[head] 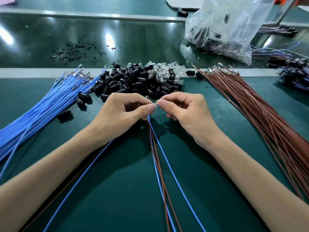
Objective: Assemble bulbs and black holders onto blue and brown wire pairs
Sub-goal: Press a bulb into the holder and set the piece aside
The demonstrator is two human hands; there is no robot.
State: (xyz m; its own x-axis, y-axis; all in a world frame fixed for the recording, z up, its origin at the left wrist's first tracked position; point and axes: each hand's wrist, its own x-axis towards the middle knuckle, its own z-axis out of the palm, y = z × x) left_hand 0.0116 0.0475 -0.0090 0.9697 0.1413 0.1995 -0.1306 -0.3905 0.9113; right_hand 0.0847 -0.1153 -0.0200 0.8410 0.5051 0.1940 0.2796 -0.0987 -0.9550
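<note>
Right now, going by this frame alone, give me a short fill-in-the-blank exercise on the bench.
1. The blue wire bundle lies on the person's ____ side.
2. The brown wire bundle lies on the person's ____ side.
3. The pile of black holders and clear bulbs sits ____ the two bundles.
4. The left hand pinches thin wires coloured brown and ____.
Missing words: left; right; between; blue.

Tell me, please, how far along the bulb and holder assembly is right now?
Done: a heap of wired holders lies far right. In hand: the left hand pinches blue and brown wires while the right hand pinches a small part at their tips. To do: the big blue bundle, brown bundle, loose black holders and bulbs.
</note>
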